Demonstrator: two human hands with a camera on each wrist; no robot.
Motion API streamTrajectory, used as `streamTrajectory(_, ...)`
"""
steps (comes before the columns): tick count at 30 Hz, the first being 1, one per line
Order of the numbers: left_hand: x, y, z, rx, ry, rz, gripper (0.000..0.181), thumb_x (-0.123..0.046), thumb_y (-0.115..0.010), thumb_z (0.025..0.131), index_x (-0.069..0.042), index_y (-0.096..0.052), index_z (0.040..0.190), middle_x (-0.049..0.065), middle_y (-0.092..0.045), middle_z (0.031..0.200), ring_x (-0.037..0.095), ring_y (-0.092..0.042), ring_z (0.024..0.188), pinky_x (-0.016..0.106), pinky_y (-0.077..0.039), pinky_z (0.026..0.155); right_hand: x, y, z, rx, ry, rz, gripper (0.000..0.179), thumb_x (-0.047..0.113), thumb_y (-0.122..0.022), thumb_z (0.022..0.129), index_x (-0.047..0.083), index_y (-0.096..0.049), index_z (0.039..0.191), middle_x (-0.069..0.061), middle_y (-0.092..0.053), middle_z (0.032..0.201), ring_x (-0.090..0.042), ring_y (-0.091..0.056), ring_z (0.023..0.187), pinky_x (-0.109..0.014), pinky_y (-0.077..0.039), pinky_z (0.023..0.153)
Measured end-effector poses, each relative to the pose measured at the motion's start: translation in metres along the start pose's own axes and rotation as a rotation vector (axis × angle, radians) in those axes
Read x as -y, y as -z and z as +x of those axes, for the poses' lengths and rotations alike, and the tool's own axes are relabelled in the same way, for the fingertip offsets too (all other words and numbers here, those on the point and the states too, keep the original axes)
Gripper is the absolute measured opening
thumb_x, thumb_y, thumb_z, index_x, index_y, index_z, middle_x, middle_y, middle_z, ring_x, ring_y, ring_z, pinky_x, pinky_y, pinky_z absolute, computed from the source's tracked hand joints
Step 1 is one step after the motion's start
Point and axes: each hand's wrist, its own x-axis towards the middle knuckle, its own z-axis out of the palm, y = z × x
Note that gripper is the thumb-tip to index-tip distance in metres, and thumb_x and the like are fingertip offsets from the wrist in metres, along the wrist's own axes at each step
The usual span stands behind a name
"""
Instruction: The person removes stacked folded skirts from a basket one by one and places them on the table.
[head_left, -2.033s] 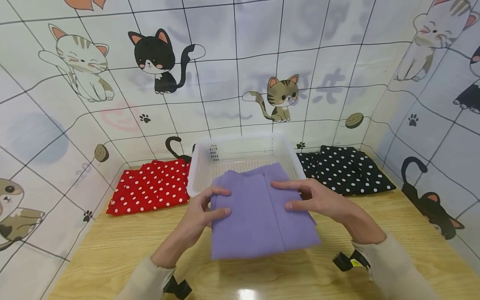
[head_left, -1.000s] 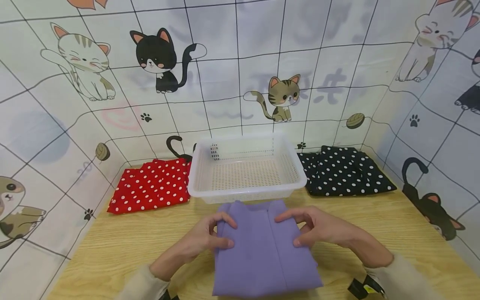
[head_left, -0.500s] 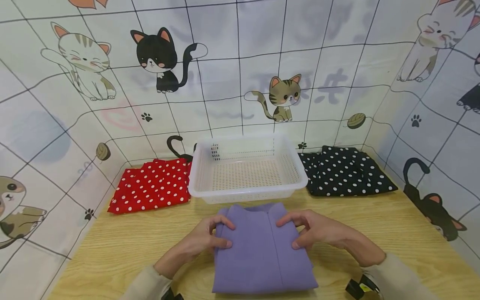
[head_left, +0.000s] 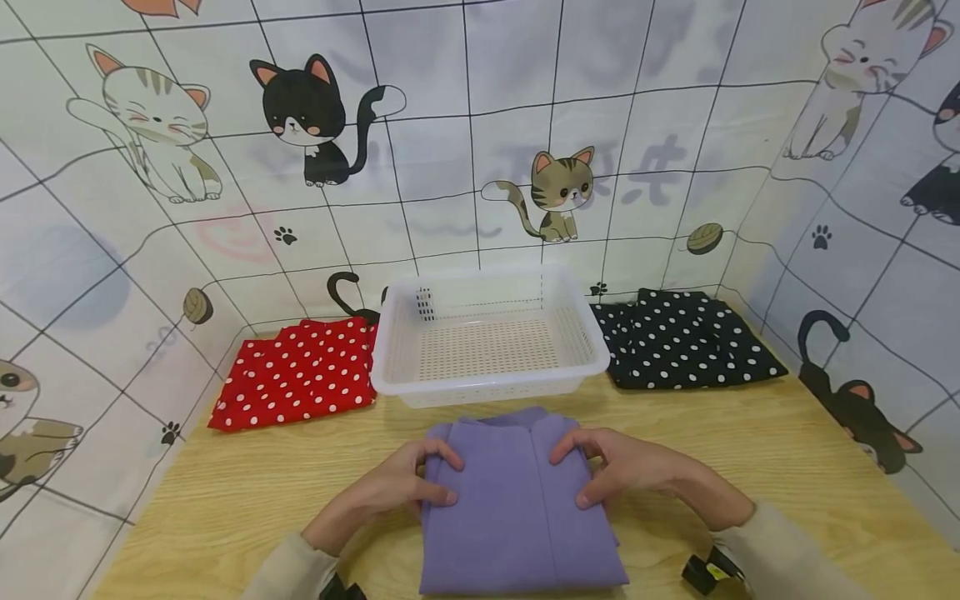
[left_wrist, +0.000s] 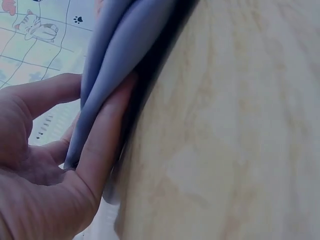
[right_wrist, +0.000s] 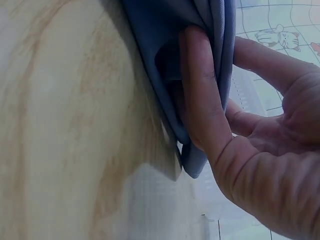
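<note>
A folded purple garment (head_left: pixel 498 521) lies low at the table's front middle, a vertical seam running down its top face. My left hand (head_left: pixel 397 483) pinches its left side, thumb and forefinger showing on top. At the opposite side my right hand (head_left: pixel 637 468) grips it likewise. The left wrist view shows the layered cloth (left_wrist: pixel 112 65) between the left hand's fingers, with one finger on the table side. In the right wrist view, a finger reaches in under the folds of the cloth (right_wrist: pixel 225 30). The remaining fingers are partly hidden.
Behind the garment stands a white perforated plastic basket (head_left: pixel 491 387) with nothing in it. A folded red polka-dot cloth (head_left: pixel 300 375) lies left of it, a black polka-dot cloth (head_left: pixel 686 342) right. Cat-printed sheeting (head_left: pixel 450 167) walls the wooden table (head_left: pixel 285 467) at back and sides.
Both hands have carried the purple garment from over the basket's front edge back toward me, down to the table. The basket's inside now shows fully. In the last half second it shifted only slightly.
</note>
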Motion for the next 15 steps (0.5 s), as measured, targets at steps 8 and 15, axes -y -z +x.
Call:
streamTrajectory(8, 0.0023, 0.0031, 0.0009, 0.041, 0.014, -0.008, 0.039, -0.004, -0.081, 0.083, -0.003, -0.064, 0.118, 0.016, -0.054, 0.122, 0.024, -0.063, 0.101, 0.033, -0.06, 0.062, -0.0049, -0.0009, 0.0038, -0.013, -0.011, 0.015, 0.054, 0.001, -0.08, 0.081, 0.0, -0.057, 0.13, -0.027, -0.042, 0.13, -0.025, -0.064, 0.095, -0.032, -0.062, 0.064)
streamTrajectory(15, 0.0024, 0.003, 0.0008, 0.052, 0.01, 0.006, 0.038, -0.004, -0.081, 0.083, -0.004, -0.063, 0.117, 0.017, -0.053, 0.12, 0.024, -0.065, 0.095, 0.035, -0.061, 0.057, -0.0051, -0.0029, 0.0053, -0.024, -0.027, 0.013, 0.055, 0.001, -0.08, 0.079, 0.0, -0.056, 0.129, -0.024, -0.049, 0.123, -0.025, -0.065, 0.093, -0.031, -0.06, 0.06)
